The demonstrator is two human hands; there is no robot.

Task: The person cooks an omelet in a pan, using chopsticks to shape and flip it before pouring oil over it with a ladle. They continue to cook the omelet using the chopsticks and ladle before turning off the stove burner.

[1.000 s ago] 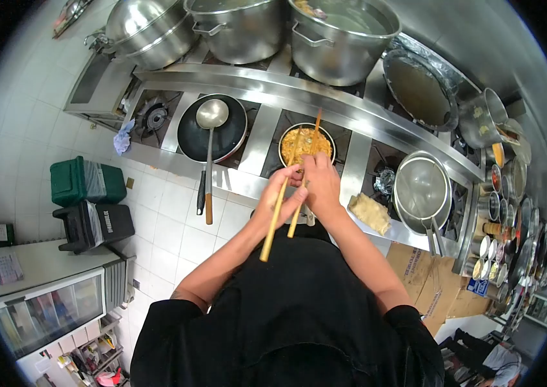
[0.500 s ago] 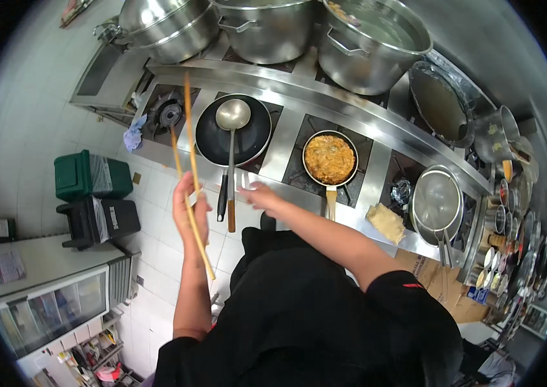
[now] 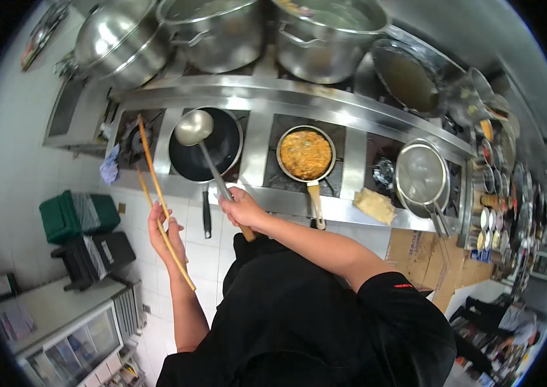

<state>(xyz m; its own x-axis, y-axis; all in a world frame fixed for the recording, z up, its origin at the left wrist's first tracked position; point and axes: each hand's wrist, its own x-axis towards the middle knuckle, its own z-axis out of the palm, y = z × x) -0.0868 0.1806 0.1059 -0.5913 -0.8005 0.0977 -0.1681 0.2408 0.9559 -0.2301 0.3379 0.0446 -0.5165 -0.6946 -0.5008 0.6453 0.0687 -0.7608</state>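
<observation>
My left hand (image 3: 167, 237) is closed around a pair of long wooden chopsticks (image 3: 147, 145), whose tips spread apart toward the stove's left end. In my right hand (image 3: 242, 208) is the long handle of a metal ladle (image 3: 194, 127), gripped above its wooden end. The ladle's round bowl overlaps the left part of a black frying pan (image 3: 223, 147) with a dark handle. To the right, a smaller frying pan (image 3: 315, 201) with a light handle holds a flat, orange-brown, omelette-like round (image 3: 306, 155).
Large steel pots (image 3: 328, 55) stand along the back of the stove. A strainer (image 3: 422, 173) and a folded yellowish cloth (image 3: 374, 205) lie at the right. Blue cloth (image 3: 109, 166) hangs at the left edge. A green bin (image 3: 60, 218) stands on the floor; another person (image 3: 496, 316) is at far right.
My right hand has taken hold of the ladle's handle, and the ladle has tilted, its bowl shifting left over the black pan. The chopsticks stay in my left hand. The view has shifted.
</observation>
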